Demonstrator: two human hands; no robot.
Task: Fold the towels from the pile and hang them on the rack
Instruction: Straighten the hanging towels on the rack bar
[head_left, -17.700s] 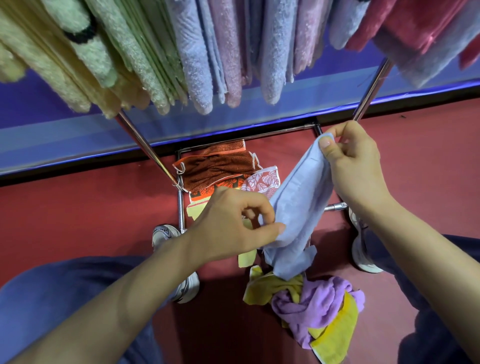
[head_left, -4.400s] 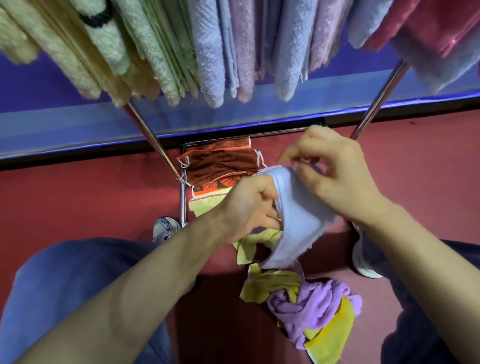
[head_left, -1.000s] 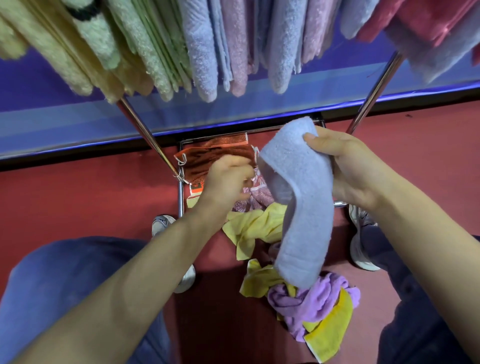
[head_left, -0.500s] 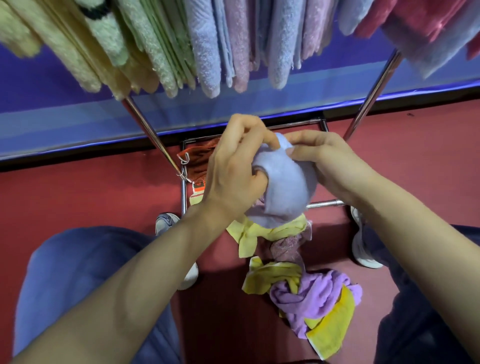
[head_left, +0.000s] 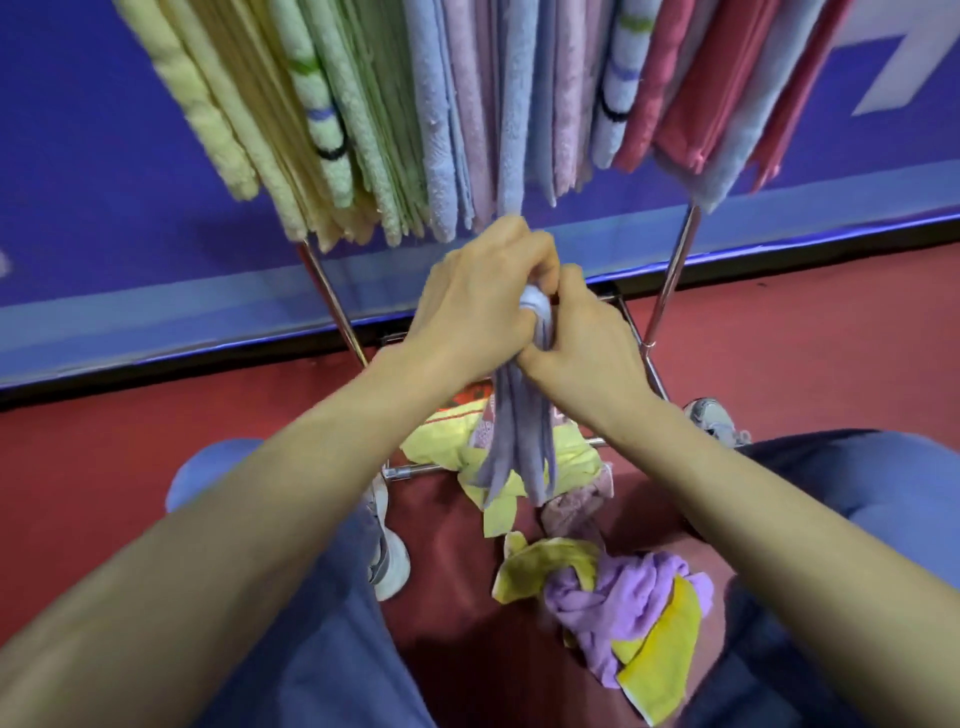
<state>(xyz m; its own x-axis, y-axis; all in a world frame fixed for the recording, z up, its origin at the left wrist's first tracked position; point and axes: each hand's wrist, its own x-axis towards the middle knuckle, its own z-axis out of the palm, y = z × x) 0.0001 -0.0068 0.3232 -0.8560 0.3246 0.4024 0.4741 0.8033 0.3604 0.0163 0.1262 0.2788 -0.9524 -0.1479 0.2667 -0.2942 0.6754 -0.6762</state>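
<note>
Clutching folded pale-lilac terry towel (head_left: 519, 441) in left hand (head_left: 478, 306) and right hand (head_left: 582, 348), beneath pastel towels (head_left: 441, 130) on chrome rack (head_left: 670, 280).

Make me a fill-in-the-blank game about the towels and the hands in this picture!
The folded pale blue towel is gripped by ____ of the person's hands, the left hand and the right hand. The floor is coloured ____. The crumpled purple towel touches a neighbouring towel coloured ____.
Missing words: both; red; yellow.
</note>
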